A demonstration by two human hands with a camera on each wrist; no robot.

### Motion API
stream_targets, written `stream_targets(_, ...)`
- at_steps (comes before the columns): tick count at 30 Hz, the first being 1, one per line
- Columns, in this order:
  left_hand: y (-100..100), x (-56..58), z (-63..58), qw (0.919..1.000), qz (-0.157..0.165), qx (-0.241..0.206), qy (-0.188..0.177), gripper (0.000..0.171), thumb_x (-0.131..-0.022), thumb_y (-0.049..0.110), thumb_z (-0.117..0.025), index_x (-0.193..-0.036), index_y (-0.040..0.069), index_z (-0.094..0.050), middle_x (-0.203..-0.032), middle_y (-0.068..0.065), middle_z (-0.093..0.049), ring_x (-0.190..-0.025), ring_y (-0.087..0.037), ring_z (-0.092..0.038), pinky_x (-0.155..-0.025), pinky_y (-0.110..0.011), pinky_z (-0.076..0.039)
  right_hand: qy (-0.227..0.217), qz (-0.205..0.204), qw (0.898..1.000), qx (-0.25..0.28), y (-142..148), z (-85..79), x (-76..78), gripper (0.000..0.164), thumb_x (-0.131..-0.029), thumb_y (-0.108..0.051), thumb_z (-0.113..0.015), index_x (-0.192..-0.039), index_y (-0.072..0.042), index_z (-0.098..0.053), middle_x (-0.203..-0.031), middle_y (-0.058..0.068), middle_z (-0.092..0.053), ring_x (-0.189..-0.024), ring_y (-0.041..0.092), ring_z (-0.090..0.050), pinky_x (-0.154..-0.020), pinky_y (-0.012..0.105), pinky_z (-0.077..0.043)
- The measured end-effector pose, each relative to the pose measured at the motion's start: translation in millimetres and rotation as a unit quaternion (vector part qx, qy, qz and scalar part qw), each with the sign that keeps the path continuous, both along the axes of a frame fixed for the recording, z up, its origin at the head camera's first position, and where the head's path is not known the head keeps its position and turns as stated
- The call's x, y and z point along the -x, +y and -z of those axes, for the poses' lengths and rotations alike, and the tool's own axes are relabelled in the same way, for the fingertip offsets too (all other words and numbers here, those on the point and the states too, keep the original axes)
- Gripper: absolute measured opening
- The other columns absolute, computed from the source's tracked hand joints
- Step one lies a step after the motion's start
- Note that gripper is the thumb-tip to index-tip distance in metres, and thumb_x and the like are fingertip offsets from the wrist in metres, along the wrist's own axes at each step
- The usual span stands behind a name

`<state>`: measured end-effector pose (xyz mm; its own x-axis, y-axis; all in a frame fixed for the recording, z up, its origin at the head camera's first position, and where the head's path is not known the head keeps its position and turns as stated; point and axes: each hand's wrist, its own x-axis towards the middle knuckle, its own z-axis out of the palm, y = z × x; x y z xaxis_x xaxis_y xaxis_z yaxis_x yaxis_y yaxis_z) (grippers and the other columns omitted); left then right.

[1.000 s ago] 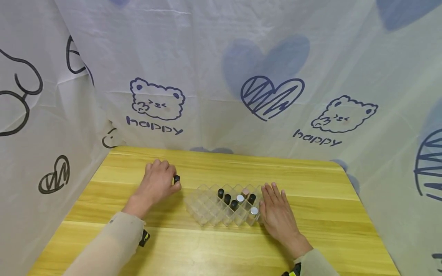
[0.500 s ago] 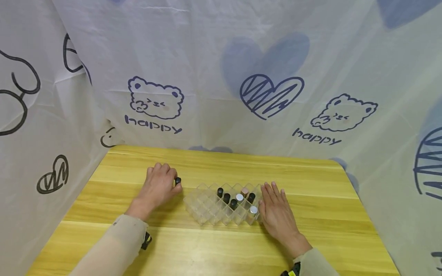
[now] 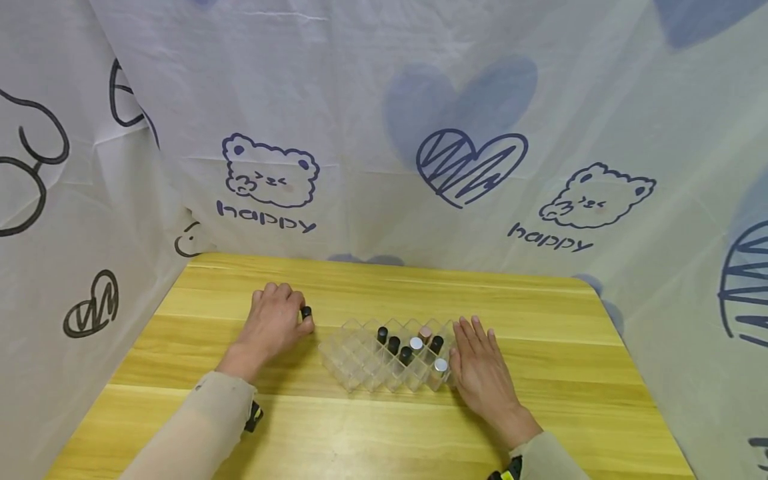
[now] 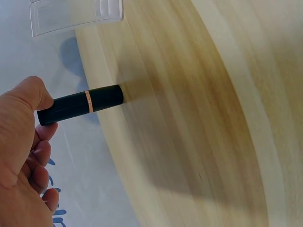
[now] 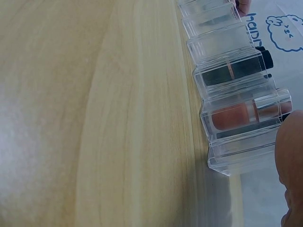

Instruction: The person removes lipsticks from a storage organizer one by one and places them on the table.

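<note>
My left hand [image 3: 271, 325] pinches a black lipstick tube with a thin gold band [image 4: 89, 101] by one end, between thumb and fingers. In the left wrist view the tube's other end points at the table; whether it touches is unclear. To the right of this hand stands a clear plastic lipstick organizer [image 3: 354, 375] with diamond-shaped compartments. Several black-capped, silver-capped and pinkish tubes stand in its middle and right part. Straight-fingered, my right hand [image 3: 485, 379] lies along the organizer's right end. A lip gloss with orange-red contents [image 5: 230, 117] shows through the clear wall in the right wrist view.
The organizer stands on a yellow wood-grain table [image 3: 360, 440]. A pale cloth with blue hearts and bear drawings [image 3: 360, 133] hangs behind the table and at its sides. The left compartments [image 3: 345, 357] of the organizer hold no tubes.
My left hand has shifted only slightly, still pinching the lipstick tube left of the organizer. The right hand and the organizer keep their places.
</note>
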<state>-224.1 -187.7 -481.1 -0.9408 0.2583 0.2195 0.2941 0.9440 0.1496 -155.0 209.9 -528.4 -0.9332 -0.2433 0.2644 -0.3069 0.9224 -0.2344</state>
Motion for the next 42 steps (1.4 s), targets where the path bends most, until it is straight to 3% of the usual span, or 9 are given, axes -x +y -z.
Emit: stream_targets(42,-1.9,6.5,-1.2,0.9994,-0.002,-0.012,-0.032,0.035,-0.090,0.033,-0.081,-0.111,0.005,-0.073,-0.105,-0.011,-0.064,-0.097,-0.033,-0.048,-0.081,-0.046,-0.035,0.020,-0.007,1.000,-0.002,1.5,2.2,2.2,0.052,-0.112,-0.023,-0.044,-0.154,0.006,-0.046,-0.161,0.024,-0.045,-0.156,0.042,-0.032,-0.125,0.061,-0.026)
